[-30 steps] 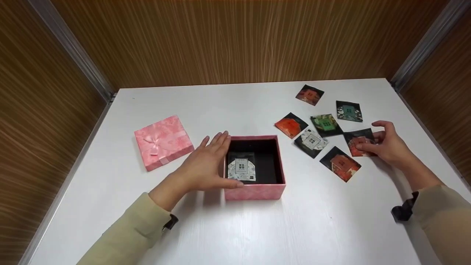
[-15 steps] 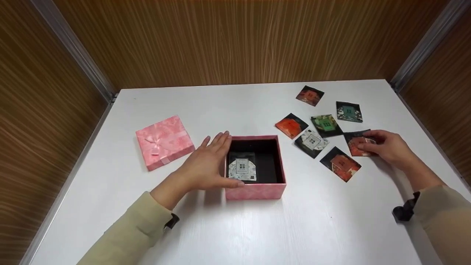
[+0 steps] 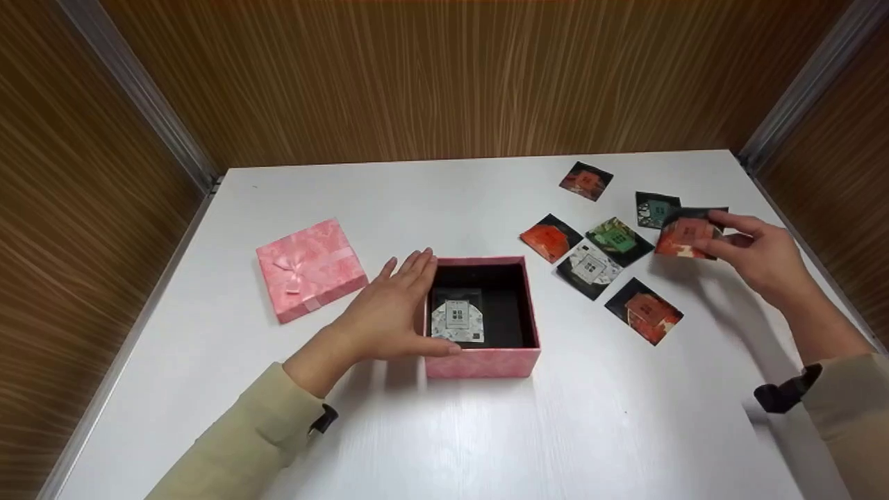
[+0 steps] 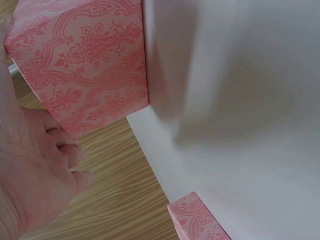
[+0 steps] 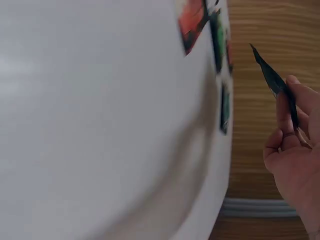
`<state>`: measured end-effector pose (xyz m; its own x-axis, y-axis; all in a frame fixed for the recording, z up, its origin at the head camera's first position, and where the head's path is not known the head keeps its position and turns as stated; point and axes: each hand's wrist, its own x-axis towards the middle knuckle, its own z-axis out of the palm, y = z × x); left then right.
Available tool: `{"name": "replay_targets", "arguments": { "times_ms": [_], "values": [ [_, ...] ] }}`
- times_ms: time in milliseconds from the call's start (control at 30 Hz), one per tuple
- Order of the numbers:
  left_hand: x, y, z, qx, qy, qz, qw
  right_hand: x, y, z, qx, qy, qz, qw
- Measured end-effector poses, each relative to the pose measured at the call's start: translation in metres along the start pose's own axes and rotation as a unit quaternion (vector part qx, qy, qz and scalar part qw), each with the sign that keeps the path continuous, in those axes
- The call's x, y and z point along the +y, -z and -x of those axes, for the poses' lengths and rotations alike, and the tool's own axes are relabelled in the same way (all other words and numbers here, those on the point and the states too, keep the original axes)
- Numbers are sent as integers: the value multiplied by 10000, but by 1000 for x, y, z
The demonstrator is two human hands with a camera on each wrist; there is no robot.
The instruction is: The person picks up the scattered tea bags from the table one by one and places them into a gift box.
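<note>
In the head view my right hand (image 3: 764, 264) pinches a red-and-black square sachet (image 3: 684, 232) between thumb and fingers, raised over the table with its shadow below. Edge-on in the right wrist view, the sachet (image 5: 272, 79) appears as a thin dark sliver. My left hand (image 3: 390, 316) rests against a pink open box (image 3: 483, 363), straight fingers along its left rim and thumb across the near left corner. The left wrist view shows the box's patterned side (image 4: 92, 65) beside those fingers. Inside the box, at its left, lies a white-and-black sachet (image 3: 456, 318).
A pink lid with a bow (image 3: 312, 269) lies left of the box. Several sachets are spread right of it, among them a white one (image 3: 590, 269), a green one (image 3: 618, 240) and a red one (image 3: 644, 311). Wood-grain panels (image 3: 444, 76) enclose the white table.
My right hand has pinched the red-and-black sachet and lifted it off the table, up and slightly away, so it now overlaps the teal sachet in view. My left hand and the box stay put.
</note>
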<state>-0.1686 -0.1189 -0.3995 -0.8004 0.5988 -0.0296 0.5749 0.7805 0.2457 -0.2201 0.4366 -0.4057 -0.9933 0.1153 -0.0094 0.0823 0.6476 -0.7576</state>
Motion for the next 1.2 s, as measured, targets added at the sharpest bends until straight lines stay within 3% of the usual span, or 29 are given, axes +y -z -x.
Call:
{"name": "replay_targets", "arguments": {
  "times_ms": [167, 367, 533, 733, 1200],
  "values": [
    [0, 0, 1, 8, -9, -11, 10000, -32, -7, 9, -105, 341, -373, 9987],
    [-1, -1, 3, 76, -14, 8, 10000, -72, -29, 20, -345, 943, -568, 9933],
    [-1, -1, 4, 104, -7, 4, 9999, -103, -53, 32, -707, 1693, -708, 9805],
    [0, -1, 3, 70, -6, -11, 10000, -131, -79, 45, -987, 2321, -565, 9660],
    [0, 0, 0, 33, 27, 37, 10000, -165, -132, 67, -1471, 2656, -340, 9522]
  ]
}}
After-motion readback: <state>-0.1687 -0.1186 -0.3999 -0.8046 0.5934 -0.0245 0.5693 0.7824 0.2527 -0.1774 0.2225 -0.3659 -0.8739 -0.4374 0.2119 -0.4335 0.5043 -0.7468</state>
